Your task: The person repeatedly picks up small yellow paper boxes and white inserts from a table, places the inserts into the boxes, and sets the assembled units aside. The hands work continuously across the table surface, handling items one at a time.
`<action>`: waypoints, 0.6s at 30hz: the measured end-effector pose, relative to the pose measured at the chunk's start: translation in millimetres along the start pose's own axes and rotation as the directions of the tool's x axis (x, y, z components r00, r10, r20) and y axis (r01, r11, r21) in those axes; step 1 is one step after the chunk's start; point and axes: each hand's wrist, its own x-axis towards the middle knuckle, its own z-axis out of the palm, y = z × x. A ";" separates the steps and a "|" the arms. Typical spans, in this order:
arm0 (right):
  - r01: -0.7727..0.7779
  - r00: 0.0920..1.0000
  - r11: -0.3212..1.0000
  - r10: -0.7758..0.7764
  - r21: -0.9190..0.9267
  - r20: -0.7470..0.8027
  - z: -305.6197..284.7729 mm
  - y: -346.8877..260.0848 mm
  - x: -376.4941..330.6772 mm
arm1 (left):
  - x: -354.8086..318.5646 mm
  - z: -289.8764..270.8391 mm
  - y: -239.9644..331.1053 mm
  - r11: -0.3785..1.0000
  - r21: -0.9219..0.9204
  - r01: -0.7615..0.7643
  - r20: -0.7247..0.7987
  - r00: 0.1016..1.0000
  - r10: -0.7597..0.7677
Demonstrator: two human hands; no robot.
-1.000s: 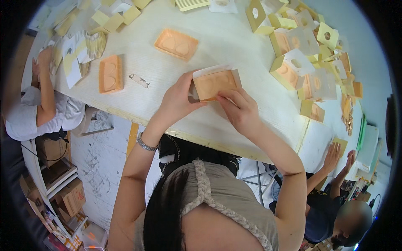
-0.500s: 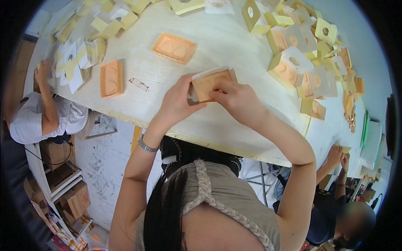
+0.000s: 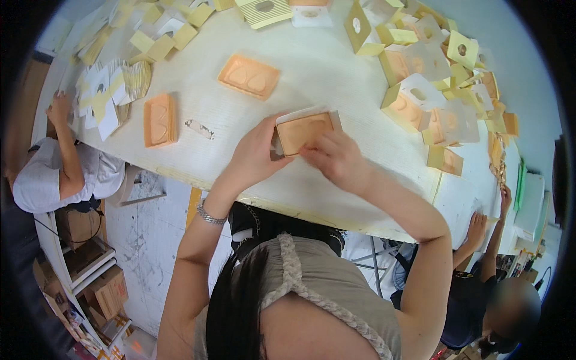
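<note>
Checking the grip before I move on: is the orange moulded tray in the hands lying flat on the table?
No, the left hand and right hand hold the orange moulded tray tilted up above the white table.

Person's own body, seen from above. Arms bare to the shoulder, no sleeves. Left hand (image 3: 255, 157) and right hand (image 3: 336, 161) bare, no gloves, no rings discernible. A silver bracelet (image 3: 209, 214) circles the left wrist. Below the bracelet: a sleeveless grey-beige top (image 3: 336, 294) with a braided cream neckline trim (image 3: 294, 282). Dark hair (image 3: 237, 312) falls beside the trim.
</note>
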 end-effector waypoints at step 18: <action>-0.519 0.854 0.705 0.458 -0.483 -0.249 -39.2 110.9 80.4 | 34.6 -21.7 -35.5 0.885 0.466 0.019 -0.338 0.928 0.159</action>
